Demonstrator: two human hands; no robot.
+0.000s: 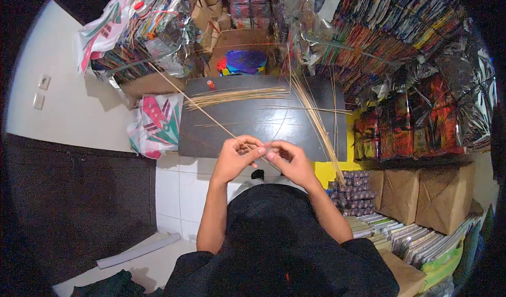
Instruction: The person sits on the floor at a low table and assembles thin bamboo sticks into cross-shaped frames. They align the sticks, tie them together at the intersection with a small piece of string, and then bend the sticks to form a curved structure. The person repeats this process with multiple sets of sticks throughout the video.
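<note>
- Bamboo stick (200,109), thin and long, runs from the fingers of both hands up and left across the dark board (263,134), its far end over the foil-wrapped pile (158,33).
- Left hand (235,157) is pinched on the stick's near end, thumb and fingers closed round it.
- Right hand (290,160) meets the left fingertip to fingertip, also pinching the stick.
- Both hands hover at the board's near edge, above the person's lap.
- More sticks (237,96) lie in a loose bundle on the board's far side; another sheaf (316,123) slants down the right.
- A small orange spool (211,84) sits near the bundle.
- A printed kite (156,124) lies left of the board.
- Brown parcels (421,191) stand at the right.
</note>
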